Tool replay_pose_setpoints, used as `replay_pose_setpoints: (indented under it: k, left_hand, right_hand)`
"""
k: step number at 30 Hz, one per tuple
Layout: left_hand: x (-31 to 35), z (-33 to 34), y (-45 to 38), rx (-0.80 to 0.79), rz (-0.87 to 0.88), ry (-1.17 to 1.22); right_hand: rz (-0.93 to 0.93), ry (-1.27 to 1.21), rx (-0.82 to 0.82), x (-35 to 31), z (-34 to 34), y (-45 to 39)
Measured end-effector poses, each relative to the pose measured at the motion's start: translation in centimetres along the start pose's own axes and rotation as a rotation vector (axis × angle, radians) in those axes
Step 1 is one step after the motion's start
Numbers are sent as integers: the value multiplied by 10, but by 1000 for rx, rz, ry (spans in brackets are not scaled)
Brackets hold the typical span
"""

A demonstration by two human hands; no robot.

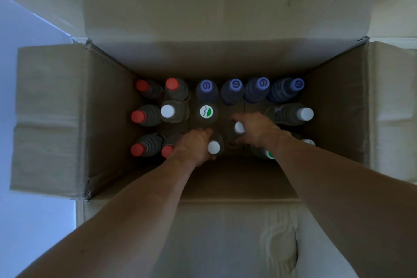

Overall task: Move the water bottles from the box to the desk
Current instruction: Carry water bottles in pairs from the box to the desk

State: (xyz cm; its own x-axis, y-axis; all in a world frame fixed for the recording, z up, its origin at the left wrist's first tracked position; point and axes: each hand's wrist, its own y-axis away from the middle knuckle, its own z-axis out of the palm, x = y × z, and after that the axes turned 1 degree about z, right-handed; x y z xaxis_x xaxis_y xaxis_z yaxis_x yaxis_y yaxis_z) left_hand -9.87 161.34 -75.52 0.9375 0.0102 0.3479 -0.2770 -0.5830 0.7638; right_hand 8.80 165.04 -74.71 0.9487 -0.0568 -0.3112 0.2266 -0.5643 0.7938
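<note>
1. Bottles stand upright in the box point(108, 119), caps up, so each long axis runs straight up toward the camera; any lift is judged to go vertically out of the opening.
2. A white-capped bottle point(214, 147) near the middle of the near row is held by the left hand point(194, 146), whose fingers are curled round its shoulder just below the cap.
3. A second white-capped bottle point(239, 127), just right and slightly farther, is gripped by the right hand point(255, 128), the fingers wrapped over its far side and the cap showing at the thumb side.
4. Each hand is thus already on its own bottle; the two bottles stand close beside each other, and the hands are near but not touching.
5. Red-capped bottles point(138, 117) are crowded at the left, purple-capped ones point(234, 85) line the far wall, and a green-labelled cap point(206, 111) stands just beyond the left hand.
6. A gap of bare box floor is seen between the far row and the hands, so some room for tilting is judged to exist there.
7. The box flaps are folded outward and the opening is unobstructed. The desk is not identifiable in view.
</note>
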Motion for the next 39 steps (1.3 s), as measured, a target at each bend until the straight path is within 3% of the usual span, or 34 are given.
replay_pose_setpoints:
  k: [13,21,26,32,39]
  left_hand:
    - [7,-11,4,24,28,-3]
    - [27,-80,53,60,125,242]
    - [42,-138,81,99,116,439]
    - [56,-197,121,27,-12,805]
    - [82,-230,164,21,-26,1081]
  right_hand:
    - [-23,-87,53,5,12,8]
    - [-96,-316,124,-4,-47,62]
    - [-78,-581,106,-17,-97,93]
    - [-11,-941,74,-36,-146,136]
    - [34,-1239,153,-75,-189,184]
